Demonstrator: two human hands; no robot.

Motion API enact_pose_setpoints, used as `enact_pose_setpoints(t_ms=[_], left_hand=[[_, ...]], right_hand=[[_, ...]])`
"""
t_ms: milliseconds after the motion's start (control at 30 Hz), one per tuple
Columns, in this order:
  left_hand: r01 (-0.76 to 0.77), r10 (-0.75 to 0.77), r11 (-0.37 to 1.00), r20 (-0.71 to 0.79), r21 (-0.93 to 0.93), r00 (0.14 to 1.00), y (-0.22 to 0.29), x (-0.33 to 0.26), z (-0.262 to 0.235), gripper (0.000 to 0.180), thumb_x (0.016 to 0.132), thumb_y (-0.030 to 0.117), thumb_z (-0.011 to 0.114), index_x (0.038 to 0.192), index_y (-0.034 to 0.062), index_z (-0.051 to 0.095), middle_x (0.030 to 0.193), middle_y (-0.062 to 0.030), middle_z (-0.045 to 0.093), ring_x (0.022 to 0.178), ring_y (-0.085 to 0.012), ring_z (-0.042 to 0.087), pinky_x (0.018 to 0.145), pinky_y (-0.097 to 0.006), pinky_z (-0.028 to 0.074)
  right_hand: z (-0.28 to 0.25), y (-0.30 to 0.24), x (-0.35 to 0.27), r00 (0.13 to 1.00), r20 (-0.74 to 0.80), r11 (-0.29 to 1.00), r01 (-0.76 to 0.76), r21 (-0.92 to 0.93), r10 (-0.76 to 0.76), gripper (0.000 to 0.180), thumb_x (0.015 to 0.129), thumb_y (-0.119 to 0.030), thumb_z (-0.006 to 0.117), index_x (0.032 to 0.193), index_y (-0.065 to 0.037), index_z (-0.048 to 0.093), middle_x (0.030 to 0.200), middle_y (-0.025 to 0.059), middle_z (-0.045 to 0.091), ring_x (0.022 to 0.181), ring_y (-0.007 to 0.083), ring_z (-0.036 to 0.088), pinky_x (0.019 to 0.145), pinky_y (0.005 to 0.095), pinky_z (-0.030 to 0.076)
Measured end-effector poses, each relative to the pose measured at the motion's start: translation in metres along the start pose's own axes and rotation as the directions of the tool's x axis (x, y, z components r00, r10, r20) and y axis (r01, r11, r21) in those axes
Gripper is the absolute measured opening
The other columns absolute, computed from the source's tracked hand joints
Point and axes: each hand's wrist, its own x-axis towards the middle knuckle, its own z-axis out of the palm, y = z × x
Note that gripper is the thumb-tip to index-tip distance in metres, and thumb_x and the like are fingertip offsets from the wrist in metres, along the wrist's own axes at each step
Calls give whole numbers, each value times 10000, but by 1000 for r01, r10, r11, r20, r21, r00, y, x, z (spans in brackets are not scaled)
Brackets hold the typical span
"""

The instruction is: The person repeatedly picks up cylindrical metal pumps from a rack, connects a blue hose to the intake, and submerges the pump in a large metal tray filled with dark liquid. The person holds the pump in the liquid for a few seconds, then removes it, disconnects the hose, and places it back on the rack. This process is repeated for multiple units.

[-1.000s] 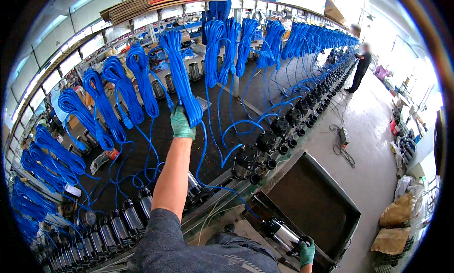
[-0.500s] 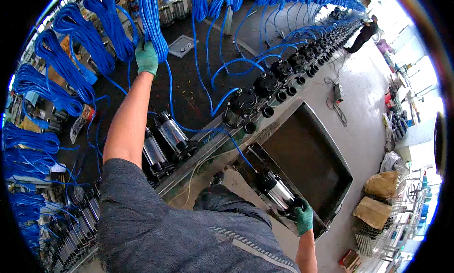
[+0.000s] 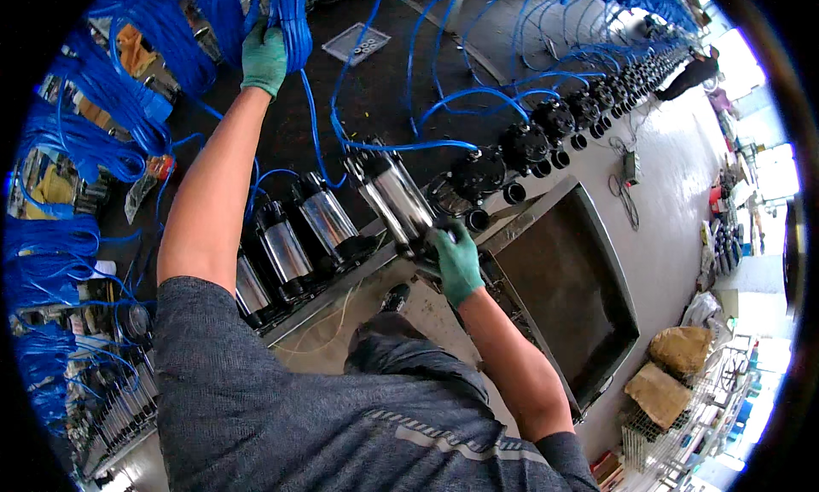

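Observation:
My left hand [image 3: 264, 60], in a green glove, is closed around a hanging bundle of blue cable [image 3: 294, 27] at the upper left. My right hand [image 3: 459, 260], gloved too, grips the black lower end of a shiny steel pump [image 3: 399, 198] with dark end parts. The pump leans over the edge of the dark bench [image 3: 281, 142], its other end pointing away from me. To its left stand similar steel pumps [image 3: 328, 217], several in a row along the bench edge. Blue cable runs down from the bundle toward the pumps.
A dark metal trough [image 3: 616, 279] sits right of the bench. Several black pump heads [image 3: 522, 147] line the bench edge into the distance, where another person [image 3: 689, 76] bends. More blue cable coils [image 3: 162, 40] hang at left. A shallow tray [image 3: 341, 47] lies on the bench.
My right hand has carried the pump from the near side of the trough up and left to the bench edge. My left hand still holds the cable bundle, higher in view.

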Motion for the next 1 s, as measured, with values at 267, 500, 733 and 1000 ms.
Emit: enact_pose_setpoints(t_ms=[267, 500, 733, 1000], left_hand=[[-137, 178, 922, -82, 361, 981, -12, 8, -16, 383, 960, 216, 532, 1231, -22, 662, 1072, -161, 727, 969, -290, 664, 887, -422, 502], [-94, 100, 940, -1, 328, 995, 19, 3, 16, 413, 956, 279, 531, 1239, 18, 679, 1112, -192, 727, 1008, -332, 665, 919, -419, 502], [65, -1, 923, -169, 378, 986, 87, -93, 64, 416, 979, 143, 607, 1374, 28, 548, 1232, -164, 620, 1105, -292, 598, 975, -431, 473], [-73, -65, 958, 457, 277, 887, 182, -275, 142, 210, 994, 234, 681, 956, 33, 729, 814, -162, 716, 706, -335, 706, 636, -394, 541]], right_hand=[[54, 17, 68, 994, -44, 924, -108, -367, 99, 294, 966, -307, 700, 1201, -159, 603, 1028, 17, 618, 898, 177, 631, 686, 403, 626], [21, 30, 76, 984, 153, 854, 160, -495, -95, 556, 1003, -444, 664, 1413, -101, 510, 1191, 64, 659, 1067, 194, 633, 825, 387, 576], [-100, 32, -34, 982, 82, 954, -141, -264, 168, 441, 1097, -311, 523, 1402, 9, 528, 1214, 126, 694, 1008, 218, 699, 857, 345, 568], [-221, 65, -165, 921, -338, 972, -130, 198, 192, 406, 1069, -272, 542, 1382, -13, 548, 1184, 203, 692, 936, 334, 737, 778, 415, 601]])
